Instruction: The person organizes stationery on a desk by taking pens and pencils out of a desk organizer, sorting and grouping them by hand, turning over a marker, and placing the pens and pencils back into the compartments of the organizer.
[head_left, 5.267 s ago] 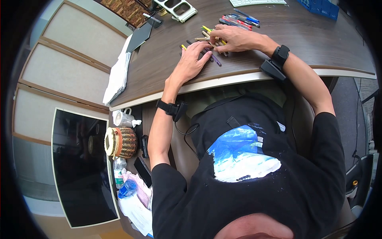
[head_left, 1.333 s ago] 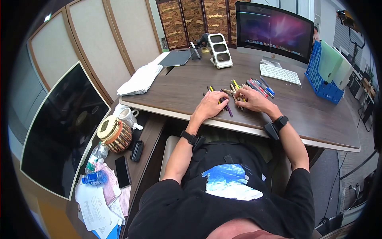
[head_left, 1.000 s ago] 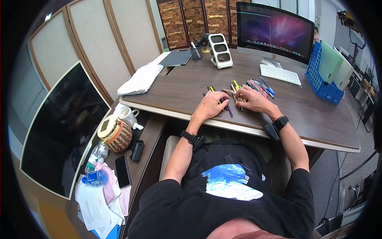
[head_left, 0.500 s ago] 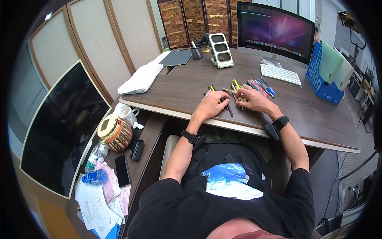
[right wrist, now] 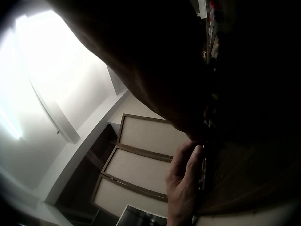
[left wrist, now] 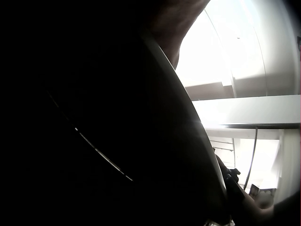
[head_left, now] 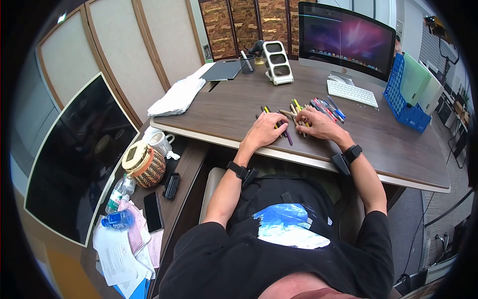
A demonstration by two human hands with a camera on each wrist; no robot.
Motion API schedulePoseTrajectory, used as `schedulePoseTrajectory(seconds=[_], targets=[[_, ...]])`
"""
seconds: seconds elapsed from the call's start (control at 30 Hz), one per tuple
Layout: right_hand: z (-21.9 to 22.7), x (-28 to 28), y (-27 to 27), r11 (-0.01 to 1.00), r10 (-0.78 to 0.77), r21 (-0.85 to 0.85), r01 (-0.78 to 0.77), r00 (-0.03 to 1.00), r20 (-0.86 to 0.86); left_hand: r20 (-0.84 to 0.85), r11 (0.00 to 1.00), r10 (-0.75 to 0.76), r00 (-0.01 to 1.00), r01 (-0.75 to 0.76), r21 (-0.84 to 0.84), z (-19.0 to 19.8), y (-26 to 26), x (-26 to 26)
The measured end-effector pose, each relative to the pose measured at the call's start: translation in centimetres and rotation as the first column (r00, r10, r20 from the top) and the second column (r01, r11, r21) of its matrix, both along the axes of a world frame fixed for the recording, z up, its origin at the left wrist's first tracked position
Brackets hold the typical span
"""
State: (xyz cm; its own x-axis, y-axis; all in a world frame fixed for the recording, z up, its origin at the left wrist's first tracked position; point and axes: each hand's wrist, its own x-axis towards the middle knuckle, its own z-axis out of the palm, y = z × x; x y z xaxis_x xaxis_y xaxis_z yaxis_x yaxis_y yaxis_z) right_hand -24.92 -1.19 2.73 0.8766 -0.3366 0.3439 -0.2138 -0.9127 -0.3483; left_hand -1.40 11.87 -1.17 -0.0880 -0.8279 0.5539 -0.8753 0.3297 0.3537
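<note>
In the head view, the left hand [head_left: 266, 130] rests palm down over a small group of coloured pencils, with a purple pencil [head_left: 289, 139] sticking out beside its fingertips. Bent, relaxed fingers of the right hand [head_left: 321, 125] touch a second group of pencils; a yellow-green pencil [head_left: 297, 104] points away above them. Coloured pens [head_left: 328, 109] lie just beyond the right hand. The fingers partly cover both pencil groups. In the right wrist view, the left hand [right wrist: 182, 181] appears low at the table surface; the near hand is dark. The left wrist view is mostly black.
Behind the pencils stand a white three-slot holder [head_left: 278, 62], a pen cup [head_left: 247, 65], a monitor [head_left: 346, 42] and a keyboard [head_left: 352, 92]. A blue file rack [head_left: 411, 112] stands right; papers [head_left: 175, 98] lie left. A woven basket [head_left: 147, 164] and bottles occupy the side table.
Since the oldest frame the head view has tilted up, bringing the monitor and whole keyboard into sight. Over the last second, both hands have stayed nearly still on the pencils.
</note>
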Motion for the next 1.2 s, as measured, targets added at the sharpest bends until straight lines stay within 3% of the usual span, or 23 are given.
schedulePoseTrajectory(seconds=[1.2], targets=[[0.5, -0.03, 0.42, 1.0, -0.017, 0.021, 0.017, 1.0, -0.026, -0.009, 1.0, 0.002, 1.0, -0.002, 0.0, 0.14, 0.05, -0.06]])
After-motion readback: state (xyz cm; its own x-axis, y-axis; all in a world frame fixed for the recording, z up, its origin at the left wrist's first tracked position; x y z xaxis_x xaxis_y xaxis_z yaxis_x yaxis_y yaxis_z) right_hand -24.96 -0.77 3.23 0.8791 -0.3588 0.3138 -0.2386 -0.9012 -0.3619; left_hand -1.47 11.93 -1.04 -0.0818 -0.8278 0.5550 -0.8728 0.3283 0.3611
